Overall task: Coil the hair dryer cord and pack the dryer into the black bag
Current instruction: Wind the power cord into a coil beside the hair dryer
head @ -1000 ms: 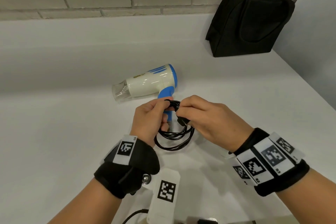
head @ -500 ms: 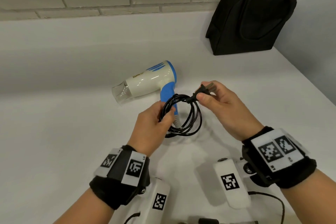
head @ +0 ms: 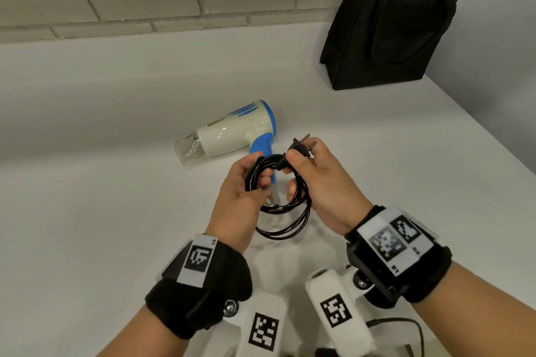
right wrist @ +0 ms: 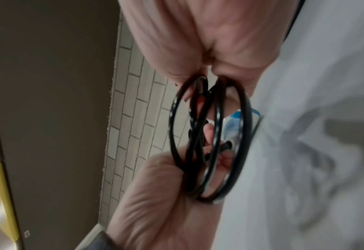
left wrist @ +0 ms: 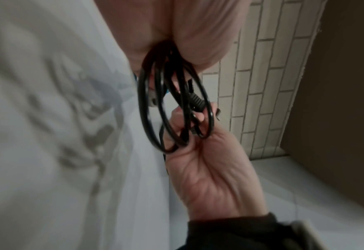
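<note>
A white and blue hair dryer lies on its side on the white counter, nozzle pointing left. Its black cord is wound into several loops just in front of the blue handle. My left hand grips the left side of the coil. My right hand pinches the black plug above the coil's top, prongs pointing up and right. In the right wrist view the coil hangs between both hands. The black bag stands upright at the back right.
A brick wall runs along the back of the counter. A grey side wall closes the right, behind the bag. White marker blocks hang below my wrists near the front edge.
My right hand lifted the plug up out of the coil, swung it out to the right and brought it back over the coil's top. The left hand kept hold of the loops.
</note>
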